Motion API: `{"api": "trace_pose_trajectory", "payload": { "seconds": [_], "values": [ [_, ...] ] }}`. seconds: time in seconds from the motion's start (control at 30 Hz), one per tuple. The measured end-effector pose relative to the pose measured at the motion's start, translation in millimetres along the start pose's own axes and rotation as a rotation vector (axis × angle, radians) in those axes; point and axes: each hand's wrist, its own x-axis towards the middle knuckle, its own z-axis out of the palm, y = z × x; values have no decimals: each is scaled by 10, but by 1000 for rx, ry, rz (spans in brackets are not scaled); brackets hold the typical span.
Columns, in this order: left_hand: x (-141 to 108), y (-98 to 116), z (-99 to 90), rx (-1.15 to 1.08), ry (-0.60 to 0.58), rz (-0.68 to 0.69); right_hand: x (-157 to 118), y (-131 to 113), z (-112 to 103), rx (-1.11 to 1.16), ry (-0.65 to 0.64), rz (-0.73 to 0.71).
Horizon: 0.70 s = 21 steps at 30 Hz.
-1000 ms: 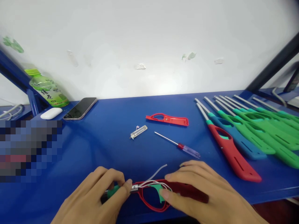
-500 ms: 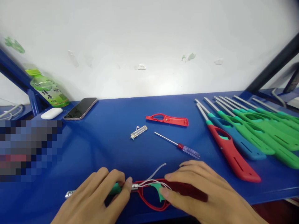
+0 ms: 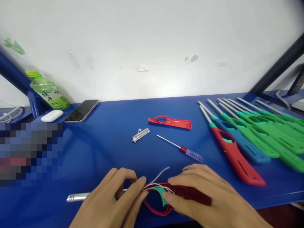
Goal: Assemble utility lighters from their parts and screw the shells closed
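Note:
Low in the view lies an opened red lighter housing (image 3: 155,212) with a loop-shaped opening. Inside it sit a green trigger (image 3: 162,193) and thin white wires (image 3: 154,185), and a clear tube (image 3: 159,174) sticks up out of it. My left hand (image 3: 114,196) pinches the joint where the lighter's metal barrel (image 3: 78,197) meets the housing; its fingers hide that joint. With my right hand (image 3: 201,193) I grip the handle end of the housing, thumb by the trigger.
Ahead lie a second red housing half (image 3: 177,123), a clear lighter fuel tank (image 3: 141,135) and a screwdriver (image 3: 181,148). Several assembled lighters (image 3: 239,158) line the right side. At the back left are a phone (image 3: 82,110), a white case (image 3: 52,116) and a green bottle (image 3: 48,90).
My left hand has slid right along the barrel to the housing's edge, uncovering more of the metal barrel. The green collar is now hidden. My right hand stays in place.

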Motion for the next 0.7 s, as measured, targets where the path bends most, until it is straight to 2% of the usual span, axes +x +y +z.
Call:
{"api": "trace_pose_trajectory", "payload": {
  "seconds": [0.23,0.4,0.5,0.7],
  "values": [
    [87,65,-51,-142,-114,-105,6,10,-46,75,-50,29],
    [72,76,1,-154,-58,-114,14,18,-46,95,-114,45],
    [57,65,30,-149,-45,-108,23,10,-47,99,-92,48],
    [53,70,26,-146,-106,-129,27,-3,-60,93,-32,8]
  ]
}}
